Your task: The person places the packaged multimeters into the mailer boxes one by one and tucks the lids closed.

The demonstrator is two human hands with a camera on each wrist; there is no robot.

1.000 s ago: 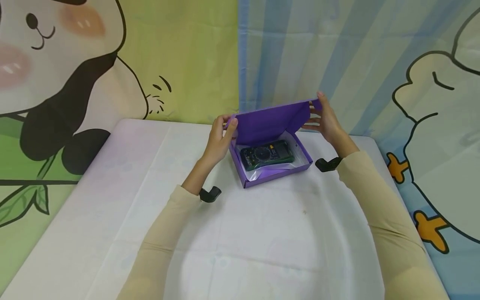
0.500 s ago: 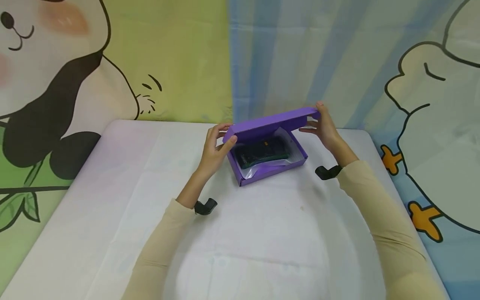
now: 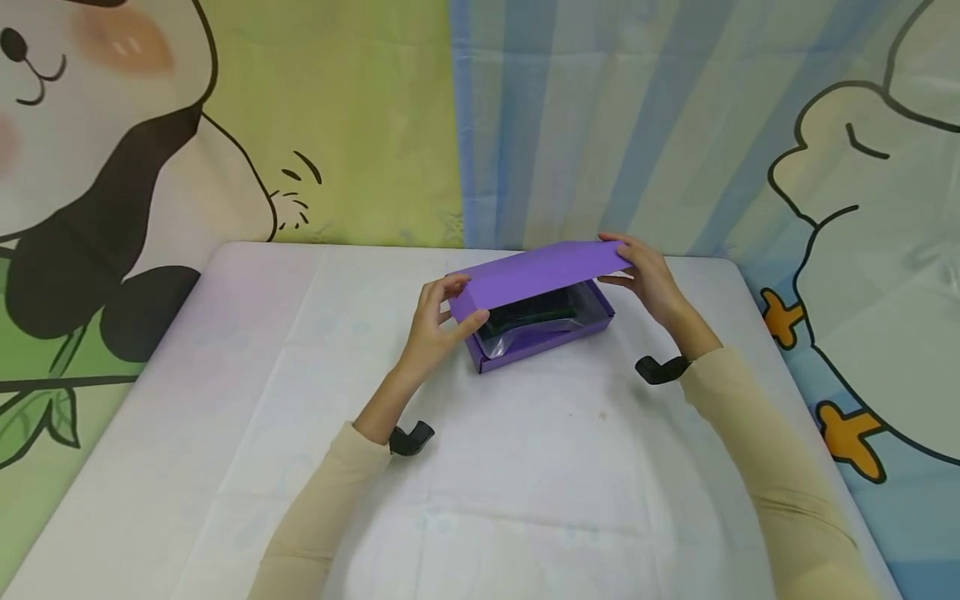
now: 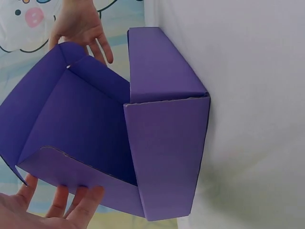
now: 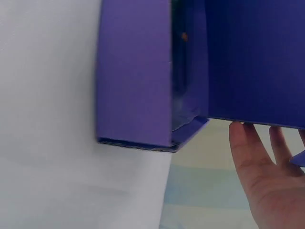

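Observation:
A purple cardboard box (image 3: 551, 340) stands on the table with its hinged lid (image 3: 540, 273) tilted partway down over it. Under the lid, a dark multimeter (image 3: 536, 310) lies in clear plastic, mostly hidden. My left hand (image 3: 433, 327) holds the lid's left end, thumb at the front corner and fingers along the side flap (image 4: 86, 183). At the lid's right end, my right hand (image 3: 654, 283) holds the corner between the digits on top and the fingers at the side. In the right wrist view, fingertips (image 5: 238, 131) touch the lid's edge.
A white cloth covers the table (image 3: 525, 467). Behind it hang printed curtains (image 3: 360, 125), with a panda on the left and a white cartoon animal on the right. A black wrist mount (image 3: 411, 438) sticks out from each sleeve.
The lid has swung down and forward from nearly upright, hiding most of the multimeter. Both hands have moved with it, toward me and lower. The head view has shifted slightly.

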